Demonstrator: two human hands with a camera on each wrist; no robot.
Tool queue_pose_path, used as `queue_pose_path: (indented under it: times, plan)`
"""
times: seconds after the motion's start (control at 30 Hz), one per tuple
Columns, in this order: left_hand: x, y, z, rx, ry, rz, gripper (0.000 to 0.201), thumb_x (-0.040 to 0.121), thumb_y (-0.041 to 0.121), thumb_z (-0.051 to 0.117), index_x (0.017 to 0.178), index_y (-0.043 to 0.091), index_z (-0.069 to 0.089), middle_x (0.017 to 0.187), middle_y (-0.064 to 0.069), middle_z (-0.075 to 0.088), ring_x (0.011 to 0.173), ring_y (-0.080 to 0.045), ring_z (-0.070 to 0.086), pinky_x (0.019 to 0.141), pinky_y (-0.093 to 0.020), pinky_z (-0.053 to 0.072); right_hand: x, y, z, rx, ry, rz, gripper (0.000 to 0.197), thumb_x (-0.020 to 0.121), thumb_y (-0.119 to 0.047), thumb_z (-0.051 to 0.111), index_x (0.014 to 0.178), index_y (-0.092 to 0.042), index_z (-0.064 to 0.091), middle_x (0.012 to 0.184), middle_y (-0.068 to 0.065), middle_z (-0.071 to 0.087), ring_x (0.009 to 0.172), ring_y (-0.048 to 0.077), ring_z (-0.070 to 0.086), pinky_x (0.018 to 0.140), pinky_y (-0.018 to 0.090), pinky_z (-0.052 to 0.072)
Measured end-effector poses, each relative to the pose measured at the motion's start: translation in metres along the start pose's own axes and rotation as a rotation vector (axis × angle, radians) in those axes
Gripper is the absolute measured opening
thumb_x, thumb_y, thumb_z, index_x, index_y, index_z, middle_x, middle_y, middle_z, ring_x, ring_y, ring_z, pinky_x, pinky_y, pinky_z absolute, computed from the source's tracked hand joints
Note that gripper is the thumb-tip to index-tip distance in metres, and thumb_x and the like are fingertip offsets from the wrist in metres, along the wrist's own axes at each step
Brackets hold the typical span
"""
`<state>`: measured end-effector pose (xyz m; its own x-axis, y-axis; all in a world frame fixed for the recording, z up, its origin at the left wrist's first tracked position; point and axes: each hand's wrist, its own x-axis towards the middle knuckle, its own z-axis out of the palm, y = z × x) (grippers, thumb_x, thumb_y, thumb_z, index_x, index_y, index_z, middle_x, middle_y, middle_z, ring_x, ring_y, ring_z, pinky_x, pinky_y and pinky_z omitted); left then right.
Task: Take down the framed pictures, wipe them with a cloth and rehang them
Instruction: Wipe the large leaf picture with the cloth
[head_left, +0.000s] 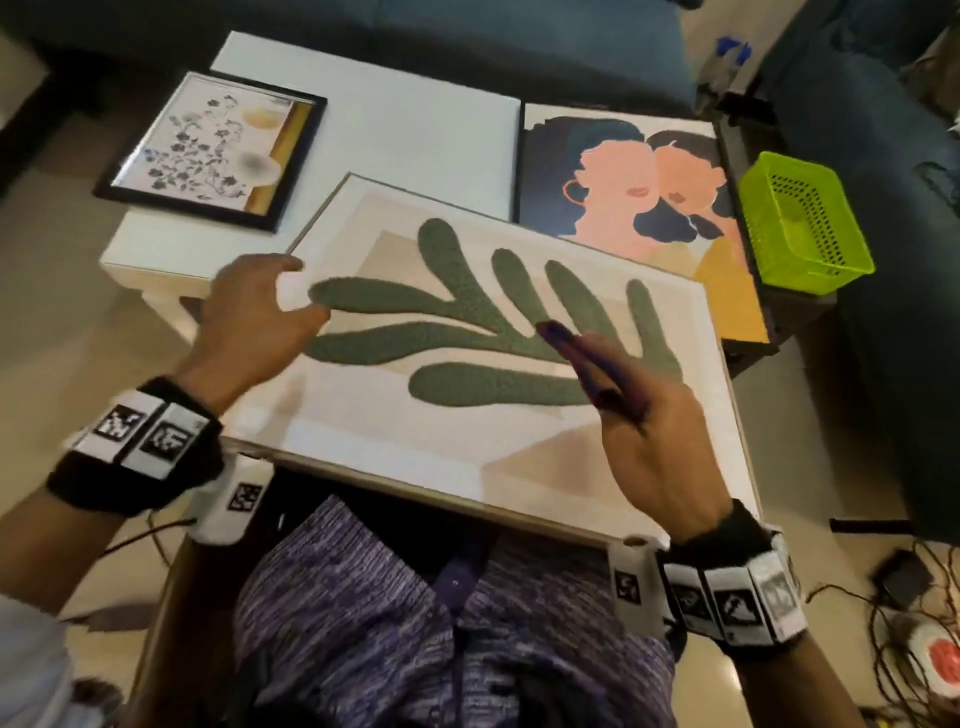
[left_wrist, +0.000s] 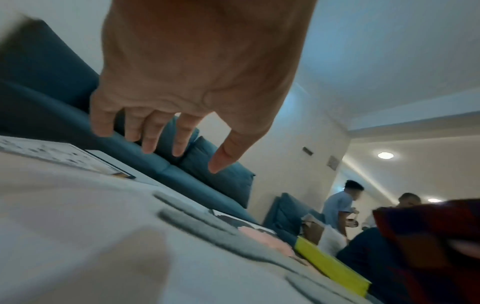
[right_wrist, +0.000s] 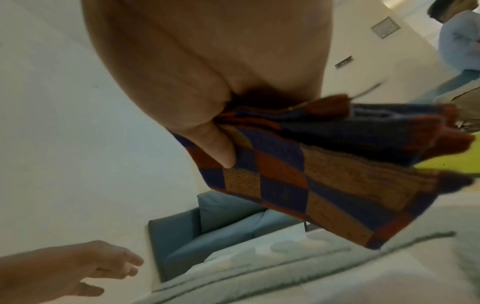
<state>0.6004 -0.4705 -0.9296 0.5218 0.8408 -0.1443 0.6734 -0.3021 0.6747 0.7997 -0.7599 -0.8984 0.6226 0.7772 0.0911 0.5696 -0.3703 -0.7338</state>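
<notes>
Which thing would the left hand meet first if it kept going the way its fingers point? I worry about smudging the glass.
Probably the leaf picture: the left hand hovers open over its left edge, fingers angled down toward the glass. How far above it sits is unclear.

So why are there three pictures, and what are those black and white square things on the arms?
No machine here, just a person. One camera sits on their head and looks down; that gives the big top picture. The bands with black and white squares around the wrists carry two more cameras, so the other two pictures look along each hand from very close.

On the person's lap and the white table lies a big framed leaf picture. Farther away lie a black-framed flower picture and a picture of two faces, beside a green basket.

The left hand reaches toward the leaf picture's edge, fingers loose, holding nothing. The right hand grips a checked cloth, blue, red and orange, over the glass. It looks ready for wiping.
</notes>
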Motion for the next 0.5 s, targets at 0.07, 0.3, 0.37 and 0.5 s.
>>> queue_pose_path:
  times: [0.07, 0.3, 0.37, 0.5]
  plan:
    - [0.006, -0.022, -0.011, 0.082, -0.023, -0.139, 0.086, 0.081, 0.045, 0.076, 0.153, 0.006, 0.05, 0.157, -0.02, 0.045, 0.136, -0.041, 0.052, 0.115, -0.049, 0.041, -0.011, 0.005, 0.007, -0.086, -0.062, 0.004, 0.056, 0.085, -0.026, 0.046, 0.139, -0.036, 0.058, 0.133, -0.004, 0.066, 0.121, 0.023, 0.063, 0.093, 0.047, 0.053]
    - [0.01, -0.072, -0.019, -0.332, -0.233, -0.449, 0.013, 0.097, 0.02, 0.072, 0.109, 0.015, 0.074, 0.092, -0.002, 0.082, 0.093, -0.031, 0.073, 0.073, -0.037, 0.056, -0.039, 0.017, 0.037, -0.297, -0.292, -0.019, 0.077, 0.068, -0.013, 0.051, 0.143, -0.03, 0.055, 0.153, -0.006, 0.048, 0.145, 0.015, 0.04, 0.117, 0.046, 0.032]
    - [0.011, -0.082, -0.012, -0.423, -0.209, -0.496, 0.026, 0.093, 0.023, 0.076, 0.117, 0.012, 0.074, 0.108, -0.013, 0.08, 0.096, -0.038, 0.074, 0.085, -0.048, 0.06, -0.041, 0.016, 0.04, -0.311, -0.299, -0.003, 0.078, 0.066, -0.016, 0.048, 0.143, -0.028, 0.055, 0.154, -0.006, 0.047, 0.146, 0.015, 0.038, 0.119, 0.045, 0.029]
    - [-0.001, -0.077, 0.002, -0.608, -0.251, -0.631, 0.041, 0.091, 0.02, 0.076, 0.129, 0.005, 0.069, 0.113, -0.017, 0.077, 0.091, -0.036, 0.074, 0.074, -0.046, 0.06, -0.036, 0.022, 0.034, -0.32, -0.262, 0.024, 0.079, 0.066, -0.014, 0.048, 0.143, -0.028, 0.056, 0.153, -0.006, 0.048, 0.146, 0.015, 0.038, 0.119, 0.044, 0.028]
